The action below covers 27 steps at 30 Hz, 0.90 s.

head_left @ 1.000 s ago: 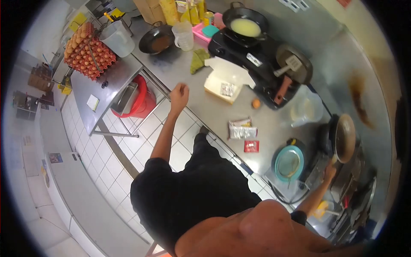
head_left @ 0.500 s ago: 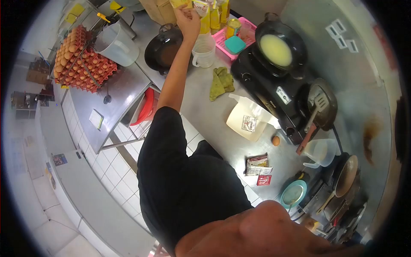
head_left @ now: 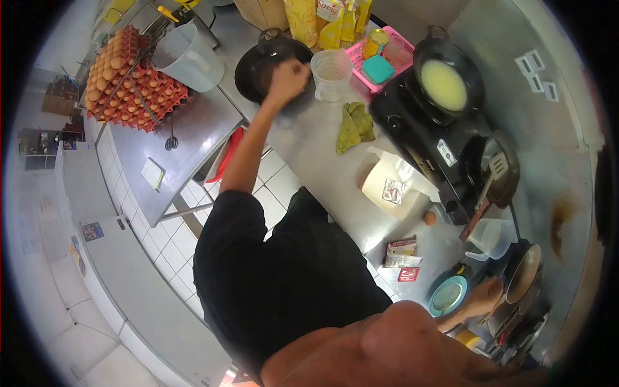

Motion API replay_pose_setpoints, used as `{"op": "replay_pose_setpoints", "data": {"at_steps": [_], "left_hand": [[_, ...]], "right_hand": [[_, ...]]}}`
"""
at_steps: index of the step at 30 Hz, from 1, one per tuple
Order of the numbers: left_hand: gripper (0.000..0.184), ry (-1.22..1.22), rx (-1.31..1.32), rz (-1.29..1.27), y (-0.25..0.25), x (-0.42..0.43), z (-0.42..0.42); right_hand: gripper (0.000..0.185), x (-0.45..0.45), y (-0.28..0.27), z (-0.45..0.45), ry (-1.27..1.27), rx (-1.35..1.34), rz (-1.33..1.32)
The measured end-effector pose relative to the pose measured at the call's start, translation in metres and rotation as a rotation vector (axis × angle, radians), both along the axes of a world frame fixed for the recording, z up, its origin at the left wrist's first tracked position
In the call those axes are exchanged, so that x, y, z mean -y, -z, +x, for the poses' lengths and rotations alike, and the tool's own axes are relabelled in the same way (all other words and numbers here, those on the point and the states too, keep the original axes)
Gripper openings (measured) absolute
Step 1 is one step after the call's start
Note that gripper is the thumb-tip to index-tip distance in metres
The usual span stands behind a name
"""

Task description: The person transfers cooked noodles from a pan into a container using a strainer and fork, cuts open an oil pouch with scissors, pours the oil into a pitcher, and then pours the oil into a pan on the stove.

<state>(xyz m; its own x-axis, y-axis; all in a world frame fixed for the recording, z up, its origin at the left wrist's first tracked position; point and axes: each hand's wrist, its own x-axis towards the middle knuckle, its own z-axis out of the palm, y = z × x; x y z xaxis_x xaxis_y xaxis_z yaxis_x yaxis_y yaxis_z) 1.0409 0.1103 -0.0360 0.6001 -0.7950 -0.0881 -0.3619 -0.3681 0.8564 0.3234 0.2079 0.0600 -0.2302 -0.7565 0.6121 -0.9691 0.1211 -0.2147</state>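
Head-worn fisheye view, facing down, over counter (head_left: 316, 169)

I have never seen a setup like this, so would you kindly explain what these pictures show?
There is no machine here: these are a person's two bare hands. Every picture comes from one camera worn on the person's head, looking forward and down, so their own body fills the bottom.

On the metal counter are a clear jug, a green cloth, an open box with a sachet inside, an egg and a black stove.

The left hand appears over a black wok; the right hand is near a brown pan. Whether either holds something is unclear.
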Motion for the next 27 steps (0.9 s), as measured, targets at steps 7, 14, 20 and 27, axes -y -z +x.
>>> {"op": "replay_pose_setpoints", "data": {"at_steps": [7, 14, 20, 27], "left_hand": [[0.035, 0.031, -0.076, -0.106, 0.094, -0.003, -0.059], [0.015, 0.114, -0.433, -0.250, 0.101, -0.012, -0.058], [0.015, 0.137, -0.505, -0.186, 0.085, -0.037, -0.051], [0.019, 0.222, -0.398, 0.001, 0.066, -0.100, -0.055]], "right_hand": [[0.015, 0.032, 0.008, 0.193, -0.138, 0.357, 0.157], [0.014, 0.066, 0.010, 0.292, -0.192, 0.213, 0.275], [0.016, 0.174, -0.023, 0.427, -0.638, 0.160, 0.296], [0.037, 0.367, 0.055, 0.641, -0.911, -0.038, 0.374]]}}
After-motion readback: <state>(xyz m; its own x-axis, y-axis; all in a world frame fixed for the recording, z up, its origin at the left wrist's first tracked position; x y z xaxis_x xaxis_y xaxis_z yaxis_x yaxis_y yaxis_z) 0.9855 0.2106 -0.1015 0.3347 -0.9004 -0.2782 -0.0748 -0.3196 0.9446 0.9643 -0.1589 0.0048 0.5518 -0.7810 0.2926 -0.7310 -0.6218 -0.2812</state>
